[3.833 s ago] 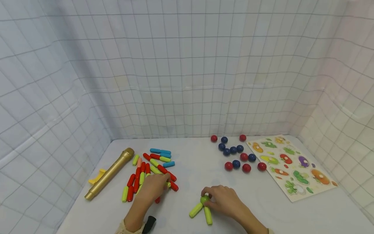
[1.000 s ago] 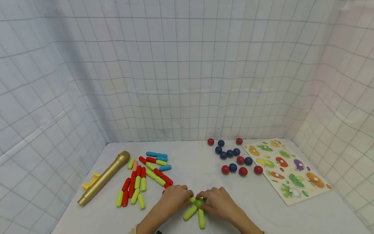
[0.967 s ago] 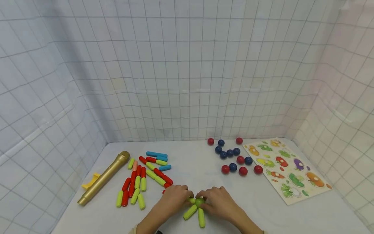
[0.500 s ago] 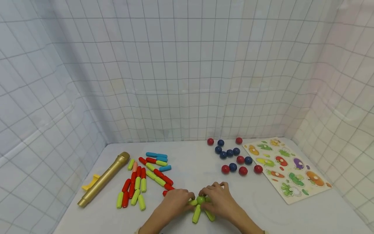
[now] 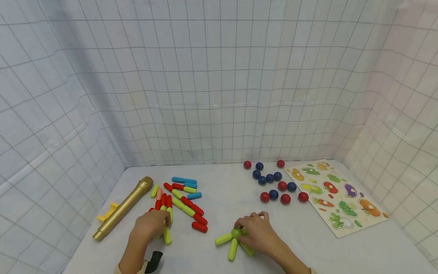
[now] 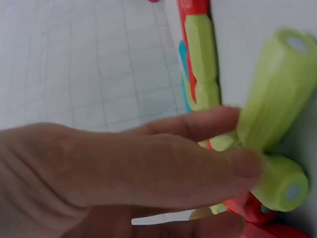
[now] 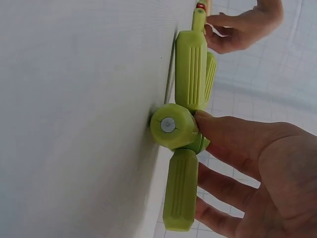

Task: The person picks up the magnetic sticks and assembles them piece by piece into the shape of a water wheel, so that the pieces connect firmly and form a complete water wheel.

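The right hand (image 5: 258, 234) holds a green ball (image 5: 236, 232) on the desk (image 5: 222, 201) with three green sticks (image 5: 233, 249) already joined to it. The left hand (image 5: 149, 225) curls its fingers on another green stick (image 6: 277, 89) in the pile (image 5: 178, 201), probably the next one to add.

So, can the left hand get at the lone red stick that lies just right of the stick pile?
Probably yes. The left hand rests on the pile of sticks, and the red stick lies alone on the table beside it, with nothing between them.
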{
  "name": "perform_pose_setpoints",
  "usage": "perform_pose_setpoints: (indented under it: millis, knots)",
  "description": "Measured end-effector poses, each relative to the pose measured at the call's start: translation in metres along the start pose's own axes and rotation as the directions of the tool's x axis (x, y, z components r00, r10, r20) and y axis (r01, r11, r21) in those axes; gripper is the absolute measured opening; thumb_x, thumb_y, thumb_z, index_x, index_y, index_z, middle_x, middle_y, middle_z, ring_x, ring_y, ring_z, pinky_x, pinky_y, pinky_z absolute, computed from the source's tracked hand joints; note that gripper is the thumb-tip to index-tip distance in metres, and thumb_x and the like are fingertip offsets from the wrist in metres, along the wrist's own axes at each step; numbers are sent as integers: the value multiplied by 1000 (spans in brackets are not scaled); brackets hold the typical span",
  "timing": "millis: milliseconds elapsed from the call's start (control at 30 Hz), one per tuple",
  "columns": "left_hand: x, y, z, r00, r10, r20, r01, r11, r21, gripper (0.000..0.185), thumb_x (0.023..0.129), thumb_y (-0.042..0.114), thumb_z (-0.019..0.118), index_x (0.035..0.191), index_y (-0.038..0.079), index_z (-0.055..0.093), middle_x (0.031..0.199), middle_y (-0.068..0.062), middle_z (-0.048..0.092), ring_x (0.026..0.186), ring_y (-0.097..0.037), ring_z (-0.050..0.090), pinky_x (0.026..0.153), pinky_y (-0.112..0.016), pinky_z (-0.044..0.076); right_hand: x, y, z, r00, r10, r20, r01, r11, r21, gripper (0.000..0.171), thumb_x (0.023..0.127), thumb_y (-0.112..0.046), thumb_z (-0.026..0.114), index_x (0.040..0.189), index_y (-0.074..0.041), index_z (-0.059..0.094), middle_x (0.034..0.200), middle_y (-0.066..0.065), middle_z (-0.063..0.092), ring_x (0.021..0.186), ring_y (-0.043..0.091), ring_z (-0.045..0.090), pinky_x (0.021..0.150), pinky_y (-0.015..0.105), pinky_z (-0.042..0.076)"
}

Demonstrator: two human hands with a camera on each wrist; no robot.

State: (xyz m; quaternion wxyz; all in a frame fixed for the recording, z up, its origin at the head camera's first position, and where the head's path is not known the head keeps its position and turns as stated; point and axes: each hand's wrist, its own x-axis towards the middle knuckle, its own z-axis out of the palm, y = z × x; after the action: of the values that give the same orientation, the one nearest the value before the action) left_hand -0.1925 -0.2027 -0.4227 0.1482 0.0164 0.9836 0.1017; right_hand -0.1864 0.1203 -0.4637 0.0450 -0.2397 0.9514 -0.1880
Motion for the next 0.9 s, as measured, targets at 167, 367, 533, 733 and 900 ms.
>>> perform_pose_setpoints:
  millis: [167, 367, 533, 733, 900]
  knots:
    - [4, -3, 8, 996, 28, 90, -25, 999, -33, 20, 78, 3, 74, 82, 19, 63, 80, -2, 56, 74, -20, 50, 62, -35, 43, -2, 0, 0, 1000, 8, 11, -8, 1000, 20, 22, 79, -32, 78, 99, -28, 70, 87, -14, 68, 91, 15, 53, 98, 66, 31]
    - [2, 6, 11, 994, 64, 84, -61, 998, -33, 25, 71, 10, 84, 74, 17, 60, 72, 0, 54, 71, -17, 50, 60, -31, 43, -3, -2, 2, 1000, 4, 4, -4, 1000, 8, 22, 80, -32, 78, 99, -28, 70, 89, -14, 68, 94, 16, 54, 98, 64, 30]
    - [-3, 29, 10, 985, 175, -5, -175, 979, -109, 22, 74, 19, 83, 84, 17, 64, 76, 2, 57, 73, -14, 51, 65, -31, 47, -3, -3, 4, 1000, -14, 3, 14, 1000, -5, 21, 80, -31, 78, 99, -29, 70, 91, -14, 70, 98, 18, 56, 99, 64, 30]
    - [-3, 81, 33, 907, 397, -139, -386, 917, 100, 24, 82, 34, 76, 103, 22, 70, 81, 8, 61, 67, -8, 48, 62, -26, 49, -4, -2, 2, 999, -26, 34, 25, 999, 20, 21, 80, -32, 77, 100, -29, 71, 89, -16, 69, 100, 18, 56, 100, 66, 29]
    - [1, 109, 44, 869, 452, -202, -396, 879, 265, 25, 82, 34, 76, 107, 29, 74, 84, 4, 60, 68, -10, 49, 60, -24, 49, 0, 0, -2, 999, -23, 36, 22, 999, 43, 23, 80, -32, 78, 101, -28, 71, 91, -16, 69, 101, 19, 56, 101, 67, 28]
